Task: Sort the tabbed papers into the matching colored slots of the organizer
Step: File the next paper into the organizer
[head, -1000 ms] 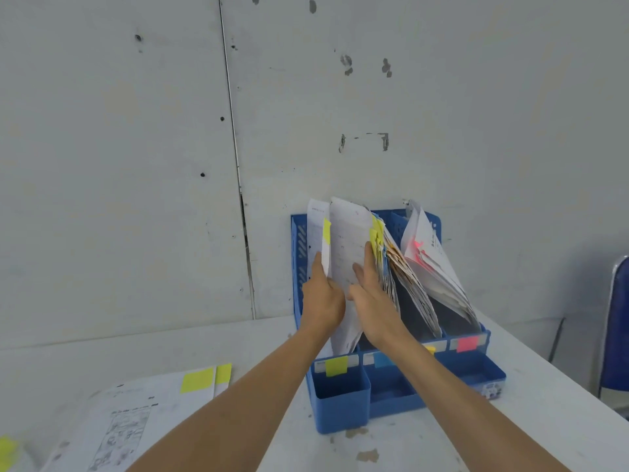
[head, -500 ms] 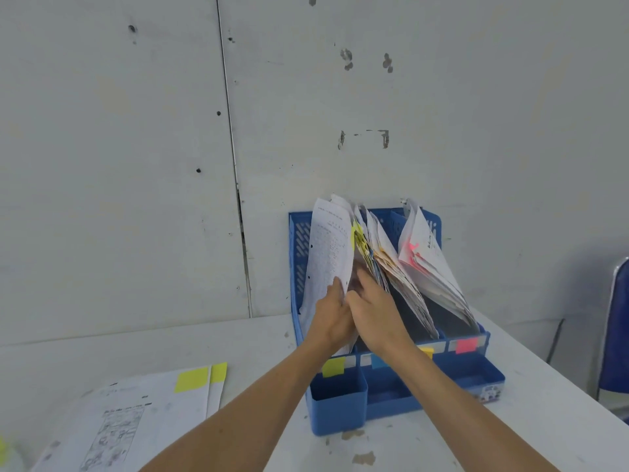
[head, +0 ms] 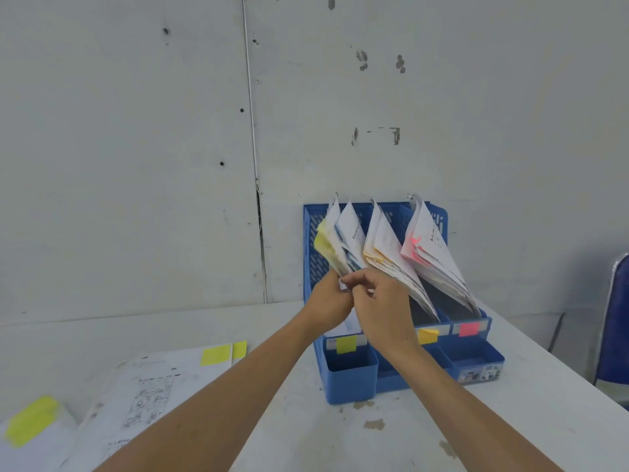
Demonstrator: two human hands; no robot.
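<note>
Yellow-tabbed papers [head: 328,245] rise slanted from the organizer [head: 476,362], just above the left hand [head: 328,301] and right hand [head: 381,308], both pinching their lower part.

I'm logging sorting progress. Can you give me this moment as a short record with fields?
organizer: blue, on the table, against the wall
slot labels: yellow label, orange label, pink label; second slot's front hidden behind right hand
leftmost papers: yellow and blue tabs, gripped low by left hand and right hand
unsorted: yellow-tabbed sheets lying on table, left
</note>
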